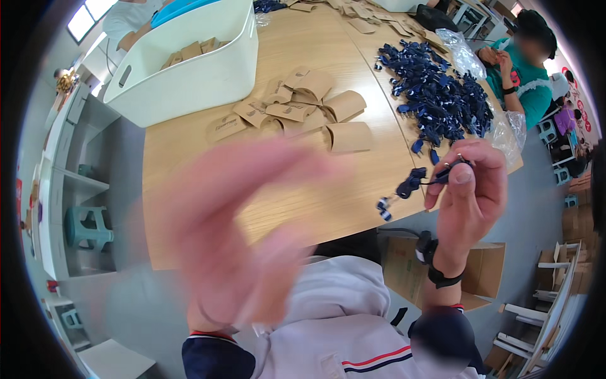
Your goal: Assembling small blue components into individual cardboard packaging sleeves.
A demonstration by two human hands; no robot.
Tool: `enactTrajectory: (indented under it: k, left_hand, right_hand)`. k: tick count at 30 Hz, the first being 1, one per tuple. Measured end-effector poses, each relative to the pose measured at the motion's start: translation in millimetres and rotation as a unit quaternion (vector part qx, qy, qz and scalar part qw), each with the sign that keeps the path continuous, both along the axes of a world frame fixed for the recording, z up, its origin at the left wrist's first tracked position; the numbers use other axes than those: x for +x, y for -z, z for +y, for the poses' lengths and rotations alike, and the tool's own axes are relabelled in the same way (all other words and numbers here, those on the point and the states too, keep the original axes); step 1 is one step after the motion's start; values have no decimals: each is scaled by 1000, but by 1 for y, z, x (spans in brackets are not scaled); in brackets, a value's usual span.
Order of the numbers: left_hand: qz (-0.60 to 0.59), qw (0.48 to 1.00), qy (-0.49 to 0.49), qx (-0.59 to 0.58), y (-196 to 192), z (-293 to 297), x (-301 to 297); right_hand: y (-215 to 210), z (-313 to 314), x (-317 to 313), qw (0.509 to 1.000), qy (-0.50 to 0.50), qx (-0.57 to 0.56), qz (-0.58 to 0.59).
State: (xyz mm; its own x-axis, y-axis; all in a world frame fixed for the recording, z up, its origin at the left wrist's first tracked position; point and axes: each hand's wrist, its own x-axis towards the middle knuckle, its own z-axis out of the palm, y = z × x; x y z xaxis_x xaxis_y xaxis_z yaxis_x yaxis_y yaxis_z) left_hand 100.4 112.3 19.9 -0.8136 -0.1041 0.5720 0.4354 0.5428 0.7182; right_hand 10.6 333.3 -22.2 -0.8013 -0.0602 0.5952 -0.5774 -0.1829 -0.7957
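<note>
In my right hand (470,189), thumb and fingers pinch a bundled dark-blue cord (411,182). Small metallic bits show at the fingertips, and part of the bundle hangs to the left with pale-banded ends. What exactly the cord belongs to cannot be made out. Smeared by motion, my left hand (237,221) is over the table's near left part, thumb and fingers wide apart, with nothing seen between them. Beyond it lies a loose group of brown paper sleeves (293,112), some bulged open. Past my right hand is a large heap of similar dark-blue bundles (435,91).
A white plastic tub (189,88) holding brown paper pieces stands at the table's (353,189) far left. Clear plastic bags (464,50) lie beside the heap. One person in green (530,88) sits at the right, another stands far left. An open cardboard box (407,271) is below the near edge.
</note>
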Motion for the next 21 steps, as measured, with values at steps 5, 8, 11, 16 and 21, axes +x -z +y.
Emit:
enactTrajectory:
  k: [5, 8, 11, 16, 21]
  left_hand:
    - [-95, 974, 166, 125, 63, 39, -40]
    - [-166, 894, 221, 353, 73, 59, -29]
    - [-182, 853, 242, 425, 79, 59, -31]
    - [-250, 869, 226, 363, 79, 57, -29]
    - [-273, 931, 217, 106, 69, 42, -43]
  right_hand:
    - [-4, -20, 10, 999, -35, -40, 10]
    - [-3, -22, 17, 998, -44, -40, -16]
    - [-4, -16, 24, 998, -35, 23, -36]
    - [-4, -14, 31, 966, -114, 37, -229]
    - [22, 6, 18, 965, -124, 150, -175]
